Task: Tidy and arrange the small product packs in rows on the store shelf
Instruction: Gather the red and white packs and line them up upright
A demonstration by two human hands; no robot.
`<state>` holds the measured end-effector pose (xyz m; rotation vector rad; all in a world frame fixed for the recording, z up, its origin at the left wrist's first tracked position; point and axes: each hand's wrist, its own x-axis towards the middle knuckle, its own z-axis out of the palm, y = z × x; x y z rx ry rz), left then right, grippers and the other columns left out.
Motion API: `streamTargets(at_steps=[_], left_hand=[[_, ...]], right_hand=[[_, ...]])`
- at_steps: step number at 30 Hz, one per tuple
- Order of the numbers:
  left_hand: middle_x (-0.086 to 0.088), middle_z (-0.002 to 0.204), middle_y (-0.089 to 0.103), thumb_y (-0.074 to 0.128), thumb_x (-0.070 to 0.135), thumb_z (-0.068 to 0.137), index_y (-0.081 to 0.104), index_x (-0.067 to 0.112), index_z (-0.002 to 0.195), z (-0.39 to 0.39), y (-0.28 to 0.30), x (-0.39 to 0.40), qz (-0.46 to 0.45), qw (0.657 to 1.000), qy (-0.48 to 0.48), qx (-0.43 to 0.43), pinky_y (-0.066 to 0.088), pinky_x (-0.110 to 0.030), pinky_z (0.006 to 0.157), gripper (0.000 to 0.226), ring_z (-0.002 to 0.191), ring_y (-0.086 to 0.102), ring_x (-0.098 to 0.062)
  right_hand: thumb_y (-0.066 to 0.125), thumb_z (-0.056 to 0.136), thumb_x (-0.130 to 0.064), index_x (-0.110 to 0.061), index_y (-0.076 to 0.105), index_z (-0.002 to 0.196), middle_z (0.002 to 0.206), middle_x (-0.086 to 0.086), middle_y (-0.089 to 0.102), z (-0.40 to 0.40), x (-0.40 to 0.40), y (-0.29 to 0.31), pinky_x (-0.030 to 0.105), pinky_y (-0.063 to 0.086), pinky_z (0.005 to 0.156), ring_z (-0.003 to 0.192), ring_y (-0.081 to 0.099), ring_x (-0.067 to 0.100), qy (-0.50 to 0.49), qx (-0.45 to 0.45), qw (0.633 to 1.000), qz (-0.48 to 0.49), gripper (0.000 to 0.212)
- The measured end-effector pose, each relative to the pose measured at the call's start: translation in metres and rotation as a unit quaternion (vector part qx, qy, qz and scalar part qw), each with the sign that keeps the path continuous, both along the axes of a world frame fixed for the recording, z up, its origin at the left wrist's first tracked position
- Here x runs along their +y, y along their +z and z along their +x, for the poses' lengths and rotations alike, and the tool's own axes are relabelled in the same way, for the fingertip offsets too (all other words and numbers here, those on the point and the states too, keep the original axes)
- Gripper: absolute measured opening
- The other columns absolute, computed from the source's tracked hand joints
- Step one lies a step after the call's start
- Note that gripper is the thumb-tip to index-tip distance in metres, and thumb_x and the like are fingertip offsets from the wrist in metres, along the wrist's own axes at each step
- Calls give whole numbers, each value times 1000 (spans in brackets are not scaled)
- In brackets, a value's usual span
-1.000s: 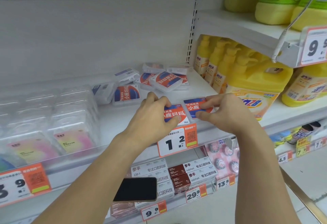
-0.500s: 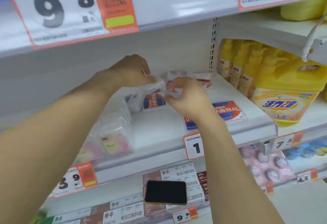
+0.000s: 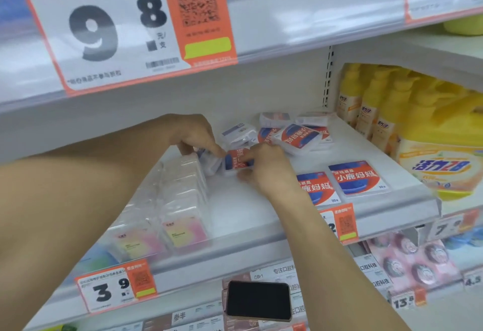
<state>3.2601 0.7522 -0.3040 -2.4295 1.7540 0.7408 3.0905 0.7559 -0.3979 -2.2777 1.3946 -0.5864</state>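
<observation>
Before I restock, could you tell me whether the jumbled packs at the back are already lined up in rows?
No, the packs at the back lie tilted and overlapping in a loose heap.

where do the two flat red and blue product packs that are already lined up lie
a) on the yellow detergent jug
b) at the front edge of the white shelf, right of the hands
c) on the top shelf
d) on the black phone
b: the two flat red and blue packs lie side by side near the white shelf's front edge, right of the right hand.
</observation>
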Motion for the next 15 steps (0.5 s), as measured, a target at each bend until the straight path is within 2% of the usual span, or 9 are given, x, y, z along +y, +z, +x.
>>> streamTargets(at_steps=[3,5,8,9,11,13,15], left_hand=[[-11,101,67,83,44,67,69,15,102,0,10,1,-98,995,7,30,59,-38,77,48,82,67,-22],[-13,101,69,81,41,66,67,22,100,-8,18,6,-172,980,13,95,56,-37,74,42,80,67,-23],[-16,102,69,74,34,72,68,21,105,-28,28,13,-235,956,-13,177,56,-43,76,36,85,66,-37],[-12,101,68,70,29,77,68,18,108,-37,31,15,-239,950,-21,202,57,-44,78,33,88,64,-37],[-9,93,60,60,26,81,64,10,104,-56,36,20,-221,940,-35,259,52,-37,70,28,80,56,-29],[-10,87,53,51,27,83,56,14,97,-74,35,23,-204,926,-37,316,46,-27,62,20,74,53,-22],[-11,89,58,47,26,89,53,12,92,-91,27,25,-200,903,1,379,55,-29,67,15,77,62,-24]], right_hand=[[73,87,-24,-17,77,112,114,11,72,-14,7,12,29,49,87,106,64,31,22,-70,997,-13,26],[73,89,-24,-18,75,116,122,8,71,-27,13,24,21,40,86,113,63,25,16,-139,990,-16,28],[79,84,-24,-16,75,116,124,1,71,-51,18,42,18,43,90,112,65,18,-25,-221,974,-39,33],[81,82,-24,-16,75,115,125,-1,70,-61,19,47,21,46,91,109,65,16,-44,-232,970,-51,34],[84,76,-24,-18,77,110,123,-3,70,-82,23,51,27,51,93,106,66,14,-96,-238,963,-76,35],[86,71,-24,-18,79,105,119,-4,72,-103,31,49,32,53,93,105,66,12,-155,-246,950,-111,35],[86,69,-24,-18,79,102,117,-5,72,-119,43,41,34,53,93,105,65,11,-214,-256,934,-129,35]])
